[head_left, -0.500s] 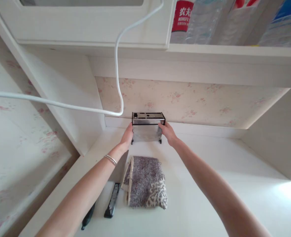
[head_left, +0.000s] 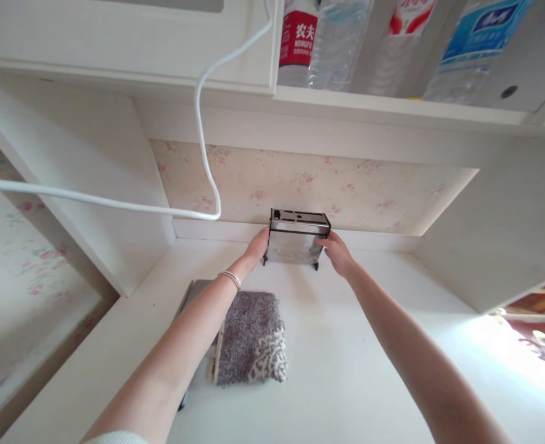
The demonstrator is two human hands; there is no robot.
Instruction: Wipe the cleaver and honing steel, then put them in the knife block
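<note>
Between my bare hands, left (head_left: 256, 245) and right (head_left: 338, 253), I hold a small box-shaped rack of shiny brushed metal (head_left: 295, 242) with a black matt top and black feet, its steel face smooth and faintly reflective. A thin silvery metal bangle (head_left: 230, 279) gleams on my left wrist, and below it a folded grey-and-cream cloth (head_left: 253, 339) with a rough, nubbly pile lies on the smooth, matt white worktop (head_left: 346, 370). The wall behind is papered in matt pale floral wallpaper (head_left: 346, 191), a glossy smooth white plastic cable (head_left: 115, 203) hangs across it, and clear glossy plastic bottles (head_left: 337, 43) stand on the white painted shelf (head_left: 393, 108) above.
</note>
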